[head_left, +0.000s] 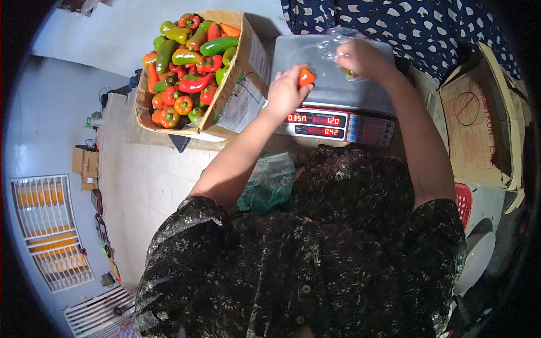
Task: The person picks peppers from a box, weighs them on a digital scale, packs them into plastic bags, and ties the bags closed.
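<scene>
My left hand [286, 91] has its fingers closed around an orange-red pepper [306, 77] above the left part of the scale's grey pan [332, 93]. On the right side of the pan, my right hand [365, 58] grips a clear plastic bag [340, 40] near its top. Something green shows at the bag's lower part, under my right hand; most of it is hidden. The scale's display [315, 125] glows with red digits, among them 1.20 and 0.42. To the left of my left hand stands a cardboard box full of red, green and orange peppers [191, 73].
An open cardboard box [470, 127] stands on the right. Below it are a red perforated basket [463, 204] and a white round dish [478, 262]. A greenish plastic bag [267, 181] lies by my lap. Dark blue patterned cloth [417, 25] hangs behind the scale.
</scene>
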Motion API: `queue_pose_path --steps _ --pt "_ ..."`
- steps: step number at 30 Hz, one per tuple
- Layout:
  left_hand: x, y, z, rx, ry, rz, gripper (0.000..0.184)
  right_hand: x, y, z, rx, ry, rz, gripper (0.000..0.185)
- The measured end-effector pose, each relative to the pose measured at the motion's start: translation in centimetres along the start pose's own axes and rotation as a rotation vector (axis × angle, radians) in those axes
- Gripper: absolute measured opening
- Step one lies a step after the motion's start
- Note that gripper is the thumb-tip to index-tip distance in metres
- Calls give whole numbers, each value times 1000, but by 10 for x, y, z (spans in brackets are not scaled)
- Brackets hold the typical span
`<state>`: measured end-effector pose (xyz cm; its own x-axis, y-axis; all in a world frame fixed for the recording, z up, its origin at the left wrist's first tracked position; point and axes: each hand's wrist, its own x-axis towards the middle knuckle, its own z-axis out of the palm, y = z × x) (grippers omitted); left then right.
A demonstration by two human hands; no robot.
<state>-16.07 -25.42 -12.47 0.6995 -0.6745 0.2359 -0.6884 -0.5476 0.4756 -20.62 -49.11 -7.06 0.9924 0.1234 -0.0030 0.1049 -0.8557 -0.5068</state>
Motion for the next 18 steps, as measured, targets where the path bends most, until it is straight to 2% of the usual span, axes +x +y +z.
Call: queue_pose_path --steps 1,4,7,10,13,15,18 --pt "0 -4 0 -30 14 -58 53 -3 -9 2 -10 115 -209 19" --pt "2 -14 -1 -119 39 -137 57 -12 -33 -5 -9 40 -185 16" --pt "-2 -21 1 -228 51 -203 57 -16 -33 10 -105 434 -332 25" --pt "-5 -24 1 -321 93 -218 56 -48 -51 -11 -149 866 -127 37" --pt "-15 -15 -9 -424 190 -176 49 -89 -31 -1 395 1054 141 42" --pt "-30 -3 -15 -551 225 -190 46 -106 -11 19 518 988 406 39" --pt "-55 26 -32 -680 238 -181 38 -127 -45 35 1103 937 568 28"
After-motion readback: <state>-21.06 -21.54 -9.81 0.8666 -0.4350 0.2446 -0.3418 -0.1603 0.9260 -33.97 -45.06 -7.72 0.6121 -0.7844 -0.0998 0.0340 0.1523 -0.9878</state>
